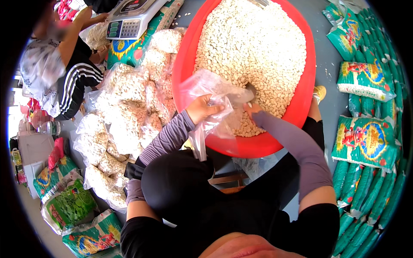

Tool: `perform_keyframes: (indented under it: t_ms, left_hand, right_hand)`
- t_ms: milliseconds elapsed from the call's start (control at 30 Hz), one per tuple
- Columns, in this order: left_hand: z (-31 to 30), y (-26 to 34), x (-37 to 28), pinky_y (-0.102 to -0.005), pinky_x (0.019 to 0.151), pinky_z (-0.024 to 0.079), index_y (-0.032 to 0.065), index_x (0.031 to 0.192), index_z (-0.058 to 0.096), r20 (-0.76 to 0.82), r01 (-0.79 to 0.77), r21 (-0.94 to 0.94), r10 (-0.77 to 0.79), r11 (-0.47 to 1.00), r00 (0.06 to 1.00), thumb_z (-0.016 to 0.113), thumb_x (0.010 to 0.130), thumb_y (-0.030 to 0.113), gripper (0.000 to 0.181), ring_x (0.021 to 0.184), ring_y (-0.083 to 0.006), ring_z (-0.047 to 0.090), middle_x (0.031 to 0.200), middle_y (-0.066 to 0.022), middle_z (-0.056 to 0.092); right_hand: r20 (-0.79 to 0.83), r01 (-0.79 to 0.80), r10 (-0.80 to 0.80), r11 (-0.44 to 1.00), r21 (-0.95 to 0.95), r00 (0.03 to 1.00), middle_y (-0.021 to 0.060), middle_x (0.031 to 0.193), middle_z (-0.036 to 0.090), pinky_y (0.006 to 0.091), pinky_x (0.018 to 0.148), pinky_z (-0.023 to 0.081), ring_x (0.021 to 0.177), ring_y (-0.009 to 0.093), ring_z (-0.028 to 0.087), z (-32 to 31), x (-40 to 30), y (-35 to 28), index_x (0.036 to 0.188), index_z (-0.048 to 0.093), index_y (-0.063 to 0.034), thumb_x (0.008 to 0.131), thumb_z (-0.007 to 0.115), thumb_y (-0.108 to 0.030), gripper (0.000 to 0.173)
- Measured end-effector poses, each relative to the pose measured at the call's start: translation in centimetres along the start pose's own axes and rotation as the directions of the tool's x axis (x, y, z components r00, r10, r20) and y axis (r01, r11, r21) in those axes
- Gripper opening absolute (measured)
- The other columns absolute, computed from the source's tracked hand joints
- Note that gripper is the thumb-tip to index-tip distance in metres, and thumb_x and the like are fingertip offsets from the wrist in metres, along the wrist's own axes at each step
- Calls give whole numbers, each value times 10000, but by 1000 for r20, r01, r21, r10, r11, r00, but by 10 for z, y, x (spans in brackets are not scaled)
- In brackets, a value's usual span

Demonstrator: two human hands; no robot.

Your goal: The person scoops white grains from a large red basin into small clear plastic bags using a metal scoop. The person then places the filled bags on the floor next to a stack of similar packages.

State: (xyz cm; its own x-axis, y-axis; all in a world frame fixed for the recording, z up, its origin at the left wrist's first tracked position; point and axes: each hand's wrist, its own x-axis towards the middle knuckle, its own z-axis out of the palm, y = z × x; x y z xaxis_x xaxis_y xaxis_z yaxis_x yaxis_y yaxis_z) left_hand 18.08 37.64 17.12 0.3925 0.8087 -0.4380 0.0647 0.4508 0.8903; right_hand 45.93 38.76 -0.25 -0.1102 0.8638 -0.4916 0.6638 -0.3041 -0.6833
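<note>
A large red plastic basin point(309, 80) holds a heap of pale, flat seeds point(251, 42), perhaps pumpkin seeds. My left hand point(203, 111) grips the gathered edge of a clear plastic bag point(208, 84) over the basin's near left side. At the seeds' near edge, my right hand point(253, 111) is closed around the lower end of a scoop point(245, 95), which looks metal or clear and is partly covered by the bag. Its far edge rests by a hollow in the seeds. The fingers of my right hand are partly hidden.
Filled clear bags of seeds point(122, 113) are piled left of the basin. A digital scale point(129, 24) stands on a green sack at the upper left, beside another seated person point(67, 71). Green printed packages point(364, 142) are stacked along the right. A wooden stool point(230, 182) shows below.
</note>
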Motion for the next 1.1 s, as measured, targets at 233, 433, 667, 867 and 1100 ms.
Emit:
perform_keyframes:
  t_ms: [233, 433, 667, 867, 1100]
  left_hand:
    - [-52, -42, 28, -252, 733, 462, -24, 1035, 563, -95, 4, -24, -6, 1000, 995, 599, 835, 208, 308, 821, -117, 568, 899, -66, 609]
    - [-59, -71, 50, -302, 821, 436, -31, 1144, 522, -298, 55, 269, 29, 962, 954, 451, 872, 470, 575, 910, -218, 581, 1032, -189, 589]
    - [-43, -52, 72, -378, 922, 376, -16, 1113, 551, -327, 159, 561, 41, 812, 944, 194, 843, 655, 807, 1039, -361, 526, 1070, -284, 547]
    - [-26, -48, 81, -414, 888, 391, -70, 978, 597, -388, 283, 614, -31, 736, 921, 182, 841, 653, 845, 987, -389, 543, 982, -293, 572]
    - [-13, -58, 83, -380, 780, 453, 4, 953, 611, -384, 170, 633, 115, 755, 916, 454, 831, 489, 524, 862, -339, 600, 846, -242, 615]
  right_hand:
    - [-319, 126, -197, 965, -231, 927, 158, 762, 624, 396, 650, 446, 722, 275, 582, 63, 105, 31, 911, 615, -31, 864, 374, -522, 549]
    - [-244, -104, 125, 990, 98, 962, 115, 575, 540, 397, 605, 431, 593, 249, 530, 20, 87, 48, 639, 590, -28, 823, 389, -630, 661]
    - [-99, -10, 70, 862, 507, 993, -10, 503, 401, 235, 364, 281, 387, 75, 329, -84, 4, -50, 673, 509, -51, 828, 512, -540, 514]
    - [0, -30, 34, 881, 473, 999, -23, 502, 362, 225, 349, 239, 382, 61, 297, -136, -65, -73, 720, 489, -66, 858, 493, -500, 455]
    - [116, -115, 81, 938, 326, 990, -11, 530, 431, 208, 380, 283, 425, 60, 372, -134, -142, -74, 689, 499, -57, 880, 476, -466, 451]
